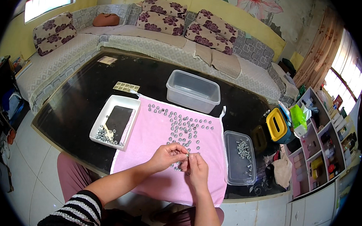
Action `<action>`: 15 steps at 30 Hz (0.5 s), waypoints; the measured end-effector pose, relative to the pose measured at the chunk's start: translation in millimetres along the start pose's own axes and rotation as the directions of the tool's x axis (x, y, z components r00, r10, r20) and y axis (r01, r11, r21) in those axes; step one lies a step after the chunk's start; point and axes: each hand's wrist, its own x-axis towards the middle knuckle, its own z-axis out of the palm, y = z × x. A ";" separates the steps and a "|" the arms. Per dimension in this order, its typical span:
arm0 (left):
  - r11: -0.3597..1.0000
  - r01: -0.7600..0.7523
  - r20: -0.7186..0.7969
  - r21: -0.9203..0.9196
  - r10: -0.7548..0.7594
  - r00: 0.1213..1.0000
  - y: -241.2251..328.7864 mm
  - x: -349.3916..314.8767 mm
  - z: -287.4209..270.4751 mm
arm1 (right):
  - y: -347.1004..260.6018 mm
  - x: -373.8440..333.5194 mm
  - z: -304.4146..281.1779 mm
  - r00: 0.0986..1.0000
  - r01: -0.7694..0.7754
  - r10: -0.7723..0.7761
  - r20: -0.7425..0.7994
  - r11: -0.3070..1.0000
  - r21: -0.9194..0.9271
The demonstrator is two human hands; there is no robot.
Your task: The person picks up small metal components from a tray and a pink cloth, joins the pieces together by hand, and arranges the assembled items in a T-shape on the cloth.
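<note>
My left hand point(167, 157) and my right hand point(197, 171) meet fingertip to fingertip over the near part of a pink cloth point(147, 127). Between them they pinch a small metal fastener point(188, 154), mostly hidden by the fingers. Several small silver fasteners point(181, 128) stand in rows on the cloth, some just beyond and under my hands. Left of the cloth, a white tray point(95, 127) holds loose silver nuts point(106, 134) and a dark flat rectangle. On the right, a clear plastic lid point(237, 173) bears a heap of silver bolts point(243, 150).
An open clear plastic box point(193, 98) stands beyond the cloth on the black table point(79, 103). A small patterned card point(126, 87) lies left of it. At the table's right are a yellow-topped container point(276, 124) and a shelf unit point(316, 148). A sofa point(160, 40) runs behind.
</note>
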 end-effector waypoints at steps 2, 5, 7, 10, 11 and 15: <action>0.999 0.024 0.034 -0.044 -0.023 0.999 -0.4 -0.7 -1.8 | -1.4 -0.4 -2.0 0.997 -0.054 0.056 0.052 0.997 -0.050; 0.999 -0.037 0.004 -0.002 0.037 0.999 0.2 -0.3 0.4 | -4.8 -0.3 6.0 0.999 0.009 -0.007 -0.054 0.999 0.032; 1.000 -0.029 0.017 -0.001 0.029 0.999 1.1 0.0 1.8 | 0.8 1.2 3.2 0.997 0.058 -0.059 -0.054 0.998 -0.016; 1.000 0.001 0.046 -0.019 -0.001 0.999 -1.8 -0.1 -1.5 | -0.4 0.5 2.5 0.999 0.029 -0.031 -0.034 0.997 -0.066; 0.999 0.016 0.059 -0.031 -0.014 0.998 -2.1 -0.2 -2.0 | -2.0 -0.3 1.7 1.000 0.002 -0.004 -0.027 0.997 -0.080; 0.999 0.041 0.062 -0.029 -0.039 0.997 0.2 -2.0 -1.9 | -3.4 -1.1 -1.4 0.999 -0.032 0.031 -0.012 0.996 -0.079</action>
